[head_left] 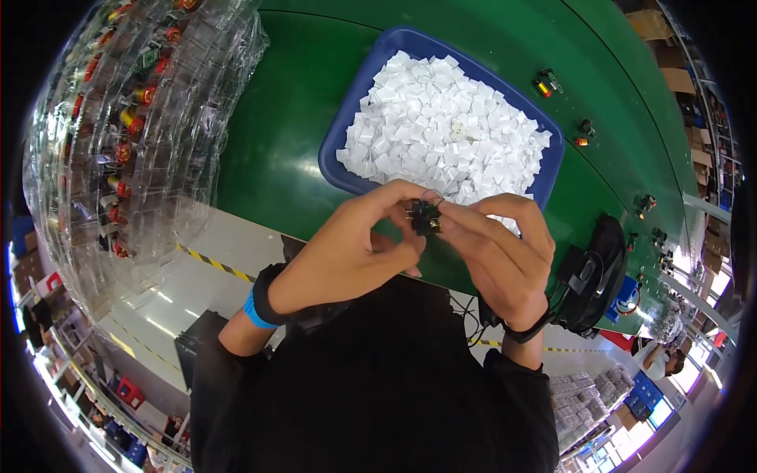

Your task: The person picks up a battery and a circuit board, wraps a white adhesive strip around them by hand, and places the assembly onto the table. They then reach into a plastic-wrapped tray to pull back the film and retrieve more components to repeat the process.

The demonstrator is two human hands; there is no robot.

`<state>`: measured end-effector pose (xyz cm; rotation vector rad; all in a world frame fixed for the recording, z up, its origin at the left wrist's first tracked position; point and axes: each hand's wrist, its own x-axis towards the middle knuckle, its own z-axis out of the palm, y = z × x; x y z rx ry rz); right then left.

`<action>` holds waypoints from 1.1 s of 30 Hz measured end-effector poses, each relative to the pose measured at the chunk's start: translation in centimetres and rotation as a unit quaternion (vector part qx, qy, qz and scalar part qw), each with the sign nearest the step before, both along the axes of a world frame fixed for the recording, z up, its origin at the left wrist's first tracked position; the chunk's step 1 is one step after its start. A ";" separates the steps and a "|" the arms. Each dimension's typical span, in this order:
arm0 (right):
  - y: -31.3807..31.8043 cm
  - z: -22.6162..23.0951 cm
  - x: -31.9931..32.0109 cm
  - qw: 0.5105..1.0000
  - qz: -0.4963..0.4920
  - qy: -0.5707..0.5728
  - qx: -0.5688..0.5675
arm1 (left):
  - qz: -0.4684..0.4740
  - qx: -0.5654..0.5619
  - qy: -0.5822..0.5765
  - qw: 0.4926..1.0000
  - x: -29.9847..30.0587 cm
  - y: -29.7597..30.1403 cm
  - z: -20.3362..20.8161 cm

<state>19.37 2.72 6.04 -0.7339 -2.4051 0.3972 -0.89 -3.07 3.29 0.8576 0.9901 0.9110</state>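
Between my two hands, in front of my chest, is a small black component (425, 217) with short metal pins. My left hand (356, 240) grips its left side between thumb and fingers. My right hand (506, 246) is closed at its right side, thumb and index finger pinched together. A thin dark wire loop (432, 194) rises over the part by the right fingertips. What else the right fingers hold is hidden. Just beyond both hands stands a blue tray (337, 172) heaped with small white square pieces (441, 118).
Stacked clear plastic trays (158, 118) with red and yellow parts stand at the left. Small assemblies (546, 83) lie along a belt at the right of the green table (272, 150). A black bag (603, 276) sits near my right hand. Loose cables (471, 323) hang at the table edge.
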 end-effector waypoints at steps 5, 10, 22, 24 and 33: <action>-0.1 0.0 0.0 0.999 0.000 -0.008 0.040 | 0.001 0.001 0.029 1.000 0.2 0.2 0.2; 0.0 2.0 -0.9 0.998 -0.017 0.001 0.056 | 0.015 0.033 -0.002 0.999 0.1 -0.2 -1.0; -2.9 0.0 -1.2 0.930 -0.137 0.208 -0.270 | 0.115 0.169 -0.022 0.979 0.6 -0.8 -2.2; -2.8 -0.4 -1.0 0.927 -0.141 0.202 -0.284 | 0.134 0.199 -0.005 0.971 1.0 -0.6 -2.0; -2.8 -0.4 -1.2 0.886 -0.141 0.212 -0.388 | 0.132 0.111 -0.009 0.985 0.4 -0.8 -1.4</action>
